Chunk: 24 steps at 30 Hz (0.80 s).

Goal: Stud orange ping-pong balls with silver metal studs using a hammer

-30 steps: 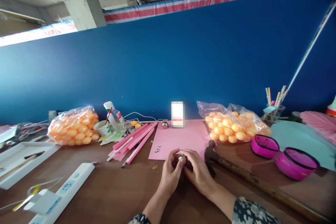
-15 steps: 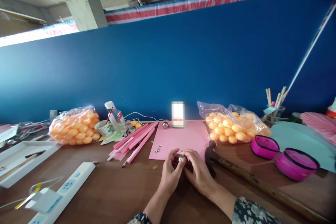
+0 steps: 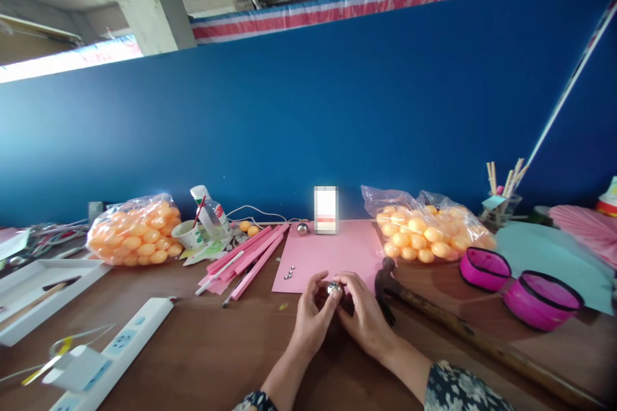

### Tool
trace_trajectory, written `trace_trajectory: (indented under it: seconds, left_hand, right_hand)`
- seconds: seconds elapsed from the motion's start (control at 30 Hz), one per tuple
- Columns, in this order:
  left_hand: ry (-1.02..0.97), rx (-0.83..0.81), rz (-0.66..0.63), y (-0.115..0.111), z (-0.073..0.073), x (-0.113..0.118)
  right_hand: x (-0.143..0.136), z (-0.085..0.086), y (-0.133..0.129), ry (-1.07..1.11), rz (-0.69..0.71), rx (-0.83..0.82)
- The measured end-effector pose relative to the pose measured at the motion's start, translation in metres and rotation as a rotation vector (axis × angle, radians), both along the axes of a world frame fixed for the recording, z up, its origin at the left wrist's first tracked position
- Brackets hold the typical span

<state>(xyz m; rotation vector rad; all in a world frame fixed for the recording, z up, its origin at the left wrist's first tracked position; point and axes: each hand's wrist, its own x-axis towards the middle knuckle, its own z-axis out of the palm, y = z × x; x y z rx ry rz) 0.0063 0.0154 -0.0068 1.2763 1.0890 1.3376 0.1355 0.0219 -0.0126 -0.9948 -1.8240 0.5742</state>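
Observation:
Between my two hands sits a shiny metal ball (image 3: 334, 288), just past the near edge of a pink sheet (image 3: 337, 250). My left hand (image 3: 312, 314) pinches it, thumb on the near side and fingers curled behind. From the other side, the fingers of my right hand (image 3: 365, 318) bend around it, the index finger resting at its top. A second shiny ball (image 3: 303, 228) lies at the back of the sheet. Several small steel balls (image 3: 290, 273) lie near its left edge. Just right of my right hand is a claw hammer (image 3: 424, 303) with a wooden handle.
Bags of orange balls stand left (image 3: 139, 234) and right (image 3: 424, 234). Pink strips (image 3: 250, 260) lie left of the sheet, behind a white power strip (image 3: 116, 353). Two magenta rings (image 3: 544, 302) sit at the right. A blue partition (image 3: 308, 115) rises behind.
More of the metal ball now shows between my fingers, and my right fingers have shifted slightly. The view has moved a little; the other things stay in place.

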Motion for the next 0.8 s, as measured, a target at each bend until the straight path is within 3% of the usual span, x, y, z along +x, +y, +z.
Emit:
trace_trajectory:
  seconds: [0.2, 0.37, 0.6, 0.8]
  left_hand:
    - [-0.008, 0.008, 0.014, 0.001, -0.002, 0.001]
    - [-0.011, 0.002, -0.033, 0.0, 0.0, 0.0]
    - [0.058, 0.03, 0.001, 0.0, -0.001, 0.001]
    - [0.023, 0.013, 0.024, 0.0, -0.001, 0.0]
  right_hand:
    - [-0.001, 0.006, -0.003, -0.031, 0.071, 0.037]
    - [0.0, -0.003, -0.001, -0.016, -0.021, -0.089]
    - [-0.002, 0.005, -0.001, 0.01, 0.023, 0.037]
    - [-0.002, 0.004, -0.002, -0.02, 0.028, -0.003]
